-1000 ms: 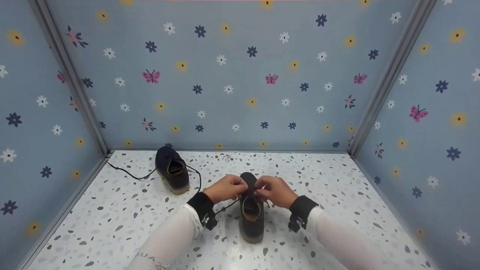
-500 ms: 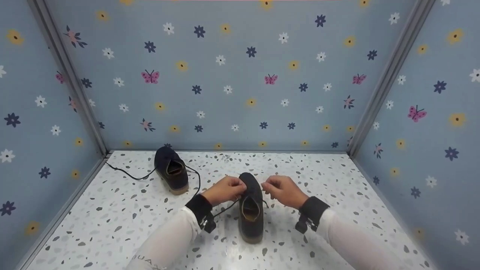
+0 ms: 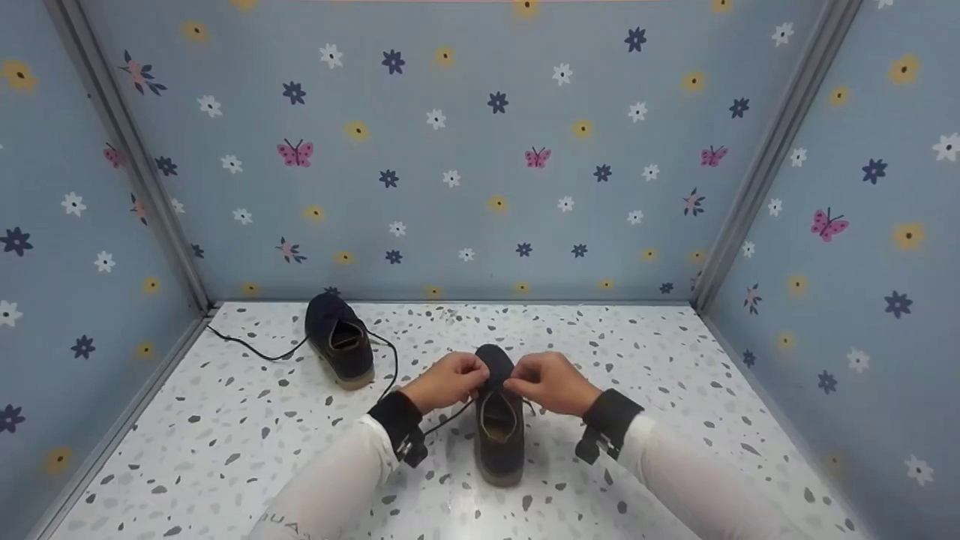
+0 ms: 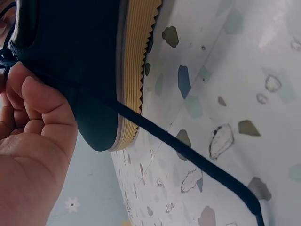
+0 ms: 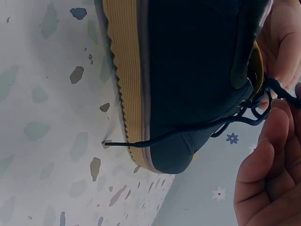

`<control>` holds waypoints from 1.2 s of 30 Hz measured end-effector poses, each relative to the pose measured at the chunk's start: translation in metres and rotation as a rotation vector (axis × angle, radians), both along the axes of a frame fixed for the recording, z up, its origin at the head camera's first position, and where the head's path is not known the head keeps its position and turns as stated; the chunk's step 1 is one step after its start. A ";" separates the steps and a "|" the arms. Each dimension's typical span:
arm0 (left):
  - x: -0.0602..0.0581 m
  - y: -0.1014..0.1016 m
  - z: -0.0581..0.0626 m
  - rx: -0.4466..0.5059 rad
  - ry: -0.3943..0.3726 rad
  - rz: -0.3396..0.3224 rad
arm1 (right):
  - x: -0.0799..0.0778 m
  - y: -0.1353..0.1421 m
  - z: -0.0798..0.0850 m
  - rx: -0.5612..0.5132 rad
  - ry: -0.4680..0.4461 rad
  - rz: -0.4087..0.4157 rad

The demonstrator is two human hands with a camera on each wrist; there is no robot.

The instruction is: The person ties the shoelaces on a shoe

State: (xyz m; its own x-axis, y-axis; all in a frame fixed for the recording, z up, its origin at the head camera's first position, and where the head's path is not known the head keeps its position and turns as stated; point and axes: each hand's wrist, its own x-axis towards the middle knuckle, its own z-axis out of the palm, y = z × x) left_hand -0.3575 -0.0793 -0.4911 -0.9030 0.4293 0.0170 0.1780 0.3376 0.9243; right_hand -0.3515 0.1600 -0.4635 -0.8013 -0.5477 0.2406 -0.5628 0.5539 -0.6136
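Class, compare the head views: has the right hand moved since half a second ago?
Yes, leftward: the right hand was just beside the nearer shoe, which has not shifted; its fingertips now overlap that shoe in view.

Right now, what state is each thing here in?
Near dark blue shoe with ribbed tan sole: upright
Near dark blue cord lace: pinched, one end loose
Far dark shoe: upright
Far thin black lace: untied, trailing both sides
Left grip: pinching near lace
Right grip: pinching near lace

Right of the near shoe (image 3: 500,457) the floor (image 3: 660,375) offers passage; leftward, the far shoe (image 3: 352,366) and, probably, its half-hidden lace (image 3: 396,363) obstruct.
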 end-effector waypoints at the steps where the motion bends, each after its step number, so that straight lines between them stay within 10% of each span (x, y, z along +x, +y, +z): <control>1: 0.000 0.000 0.000 -0.009 0.012 -0.004 | 0.000 0.001 0.000 -0.004 0.001 -0.010; 36: 0.003 -0.023 -0.001 -0.076 0.129 0.038 | -0.012 0.037 -0.010 -0.112 -0.046 -0.114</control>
State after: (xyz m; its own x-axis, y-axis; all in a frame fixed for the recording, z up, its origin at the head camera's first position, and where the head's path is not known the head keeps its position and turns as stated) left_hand -0.3540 -0.1022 -0.4919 -0.9109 0.3996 0.1030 0.2797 0.4143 0.8661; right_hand -0.3637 0.1969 -0.4731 -0.8683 -0.4245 0.2566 -0.4701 0.5391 -0.6989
